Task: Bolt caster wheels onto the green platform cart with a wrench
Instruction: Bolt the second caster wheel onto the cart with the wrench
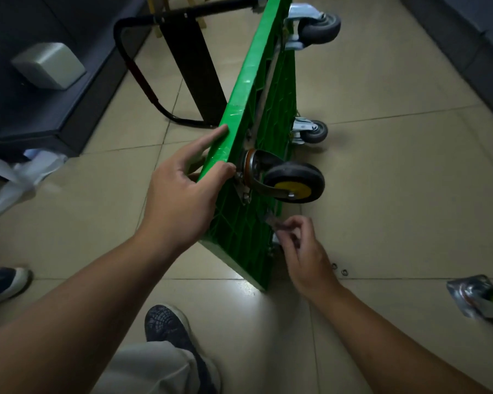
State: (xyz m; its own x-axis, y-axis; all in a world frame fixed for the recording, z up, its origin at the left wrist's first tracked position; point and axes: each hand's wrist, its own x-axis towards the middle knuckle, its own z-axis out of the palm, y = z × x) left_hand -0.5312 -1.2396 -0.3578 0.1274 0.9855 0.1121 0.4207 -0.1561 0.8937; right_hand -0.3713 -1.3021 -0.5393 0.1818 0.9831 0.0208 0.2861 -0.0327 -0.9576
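Green cart (248, 89): stood on edge on floor (396, 172), underside rightward.
Left hand (182, 189): gripped upper rim beside yellow-hub caster (293, 183).
Right hand (302, 248): pinched small metal piece (271, 223) low at underside; blurred, identity unclear.
Bagged caster (484, 302): cut off, right frame edge.

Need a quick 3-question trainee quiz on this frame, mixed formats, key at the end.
1. What does the left hand grip? A) the black handle B) the upper edge of the green platform C) the bagged wheel
2. True or false: the platform lies flat with its wheels pointing up.
3. Fill in: the caster nearest the left thumb has a ___ hub, and the right hand pinches a small dark tool below it.

Key: 1 B; 2 false, it stands on edge with the wheels pointing sideways; 3 yellow.
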